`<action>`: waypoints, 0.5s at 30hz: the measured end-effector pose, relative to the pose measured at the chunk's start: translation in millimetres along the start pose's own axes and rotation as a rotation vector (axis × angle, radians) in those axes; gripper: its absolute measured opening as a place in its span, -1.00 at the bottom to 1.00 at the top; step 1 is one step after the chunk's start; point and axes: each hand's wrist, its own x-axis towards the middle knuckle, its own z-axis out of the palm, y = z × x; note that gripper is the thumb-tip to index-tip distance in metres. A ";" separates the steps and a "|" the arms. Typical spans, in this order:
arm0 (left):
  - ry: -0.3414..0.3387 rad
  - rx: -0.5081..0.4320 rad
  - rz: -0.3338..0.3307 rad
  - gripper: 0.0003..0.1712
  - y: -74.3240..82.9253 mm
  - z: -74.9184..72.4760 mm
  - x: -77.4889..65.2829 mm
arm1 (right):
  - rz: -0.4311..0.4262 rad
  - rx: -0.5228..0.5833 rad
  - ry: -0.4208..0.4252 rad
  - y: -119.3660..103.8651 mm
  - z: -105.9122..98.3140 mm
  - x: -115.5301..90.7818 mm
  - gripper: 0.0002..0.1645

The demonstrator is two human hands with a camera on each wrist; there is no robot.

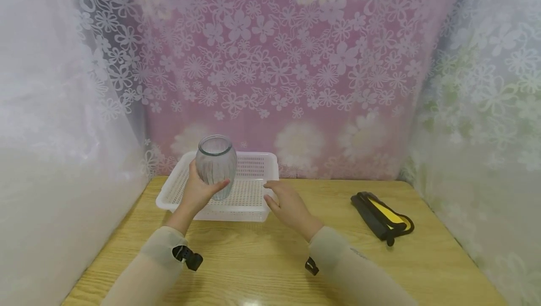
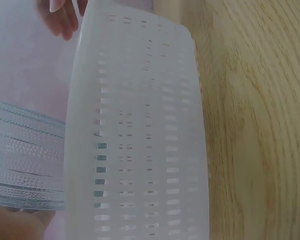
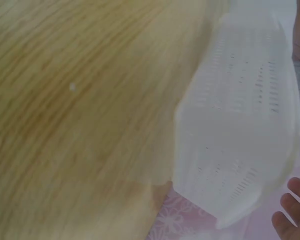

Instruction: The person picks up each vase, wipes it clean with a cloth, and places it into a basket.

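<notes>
A clear ribbed glass vase [image 1: 216, 167] stands upright over the white plastic basket [image 1: 220, 213], its lower end inside the rim. My left hand [image 1: 198, 192] grips the vase from the left, thumb across its front. In the left wrist view the ribbed glass [image 2: 27, 160] shows beyond the basket's slotted side [image 2: 140, 125], fingers around it. At the basket's right end hovers my right hand [image 1: 291, 206], its fingers extended and holding nothing. The right wrist view shows those fingertips [image 3: 287, 212] spread beside the basket's rim.
To the right on the wooden table [image 1: 262, 263] lies a black and yellow folded item [image 1: 380, 216] with a dark strap loop. Behind the table hangs a pink flowered curtain [image 1: 274, 75]. Pale translucent sheets [image 1: 63, 122] close off both sides.
</notes>
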 end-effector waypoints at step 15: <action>0.010 0.016 0.006 0.36 -11.4 -3.7 5.7 | -0.022 -0.112 -0.023 4.5 30.0 6.4 -0.49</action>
